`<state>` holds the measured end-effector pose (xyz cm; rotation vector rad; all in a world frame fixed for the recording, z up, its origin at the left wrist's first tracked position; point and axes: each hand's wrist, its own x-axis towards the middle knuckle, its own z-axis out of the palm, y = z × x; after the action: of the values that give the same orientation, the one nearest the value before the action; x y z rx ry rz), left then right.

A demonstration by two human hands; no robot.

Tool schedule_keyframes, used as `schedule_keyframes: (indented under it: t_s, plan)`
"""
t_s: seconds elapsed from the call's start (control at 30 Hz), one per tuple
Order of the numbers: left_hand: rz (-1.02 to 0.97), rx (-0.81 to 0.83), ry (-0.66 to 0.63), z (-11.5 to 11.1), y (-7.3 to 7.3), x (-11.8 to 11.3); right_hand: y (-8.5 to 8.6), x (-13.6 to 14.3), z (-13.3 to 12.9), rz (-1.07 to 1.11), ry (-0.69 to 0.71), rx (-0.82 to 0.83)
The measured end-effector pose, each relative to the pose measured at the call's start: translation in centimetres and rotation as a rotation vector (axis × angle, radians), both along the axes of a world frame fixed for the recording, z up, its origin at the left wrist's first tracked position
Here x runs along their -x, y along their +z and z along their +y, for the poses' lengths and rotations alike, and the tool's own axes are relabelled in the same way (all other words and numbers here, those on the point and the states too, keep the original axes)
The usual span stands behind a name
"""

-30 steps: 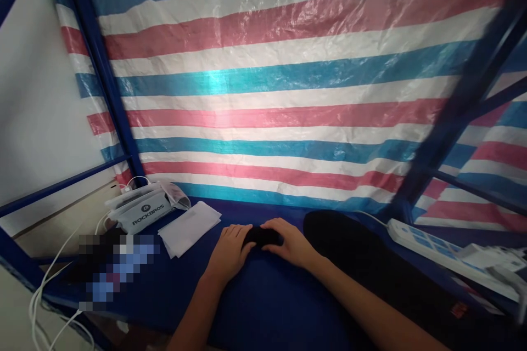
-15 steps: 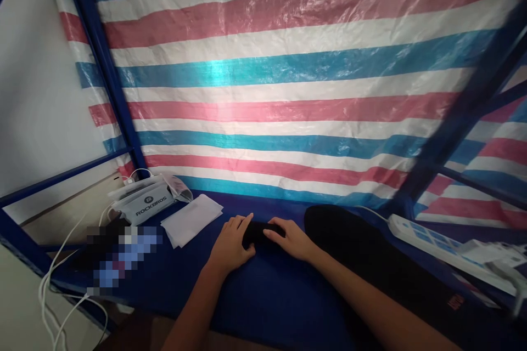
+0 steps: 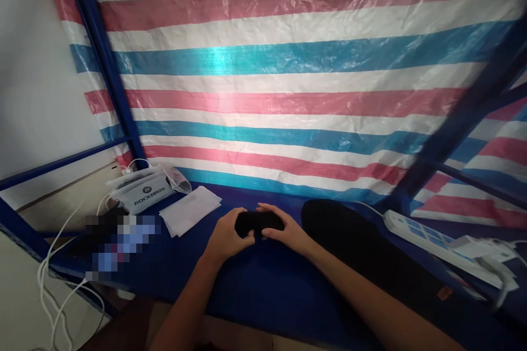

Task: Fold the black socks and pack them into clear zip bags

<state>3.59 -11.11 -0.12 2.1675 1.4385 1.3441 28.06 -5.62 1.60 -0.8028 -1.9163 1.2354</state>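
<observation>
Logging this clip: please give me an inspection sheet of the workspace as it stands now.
Surface: dark blue tabletop.
Job's things: small black item, held between both hands; its exact kind cannot be told.
Clutter: grey ROCKBROS pouch and white paper on the left; long black item and white power strip on the right; a pixelated patch hides things at far left.
Hands: left hand and right hand grip opposite ends of the small black item.
Cables: white cables loop at the left edge.
Surroundings: striped sheet behind; blue metal frame.
</observation>
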Motion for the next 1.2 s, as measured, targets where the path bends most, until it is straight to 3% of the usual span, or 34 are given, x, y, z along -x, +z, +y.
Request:
schedule_keyframes:
  t_s: [0.13,0.23,0.3,0.37,0.43,0.5,0.57,0.67,0.8,0.93,1.03,1.2]
  plan:
    - [-0.128,0.080,0.009,0.4,-0.2,0.3,0.0,-0.2,0.0,-0.023,-0.007,0.005]
    - [-0.192,0.098,-0.001,0.6,-0.1,0.7,-0.2,0.1,0.1,0.066,0.000,0.161]
    - [-0.147,0.023,0.015,0.9,-0.1,1.5,-0.4,0.2,0.2,0.134,-0.001,0.243]
    - [-0.031,-0.093,0.143,1.2,-0.4,2.8,-0.6,0.2,0.4,0.158,-0.030,0.260]
    - [0.096,-0.157,0.380,1.6,-1.1,4.6,-0.8,-0.1,0.8,0.164,-0.082,0.255]
    - [0.195,-0.102,0.589,2.0,-2.1,6.2,-1.1,-0.5,1.4,0.193,-0.140,0.250]
    - [0.254,0.004,0.660,2.2,-3.0,7.5,-1.4,-0.7,1.9,0.238,-0.186,0.251]
    - [0.302,0.077,0.648,2.3,-3.6,8.3,-1.7,-0.9,2.3,0.262,-0.205,0.251]
    - [0.296,0.108,0.673,2.1,-3.0,8.4,-1.8,-0.9,2.3,0.202,-0.200,0.204]
    - [0.153,-0.029,0.671,1.5,-1.8,7.8,-1.6,-1.0,2.0,-0.036,-0.250,-0.086]
    - [0.073,-0.189,0.536,0.9,-1.0,6.5,-1.3,-0.7,1.6,-0.146,-0.215,-0.373]
    - [0.101,-0.264,0.292,0.1,-0.6,3.7,-0.7,0.1,0.5,-0.195,-0.038,-0.535]
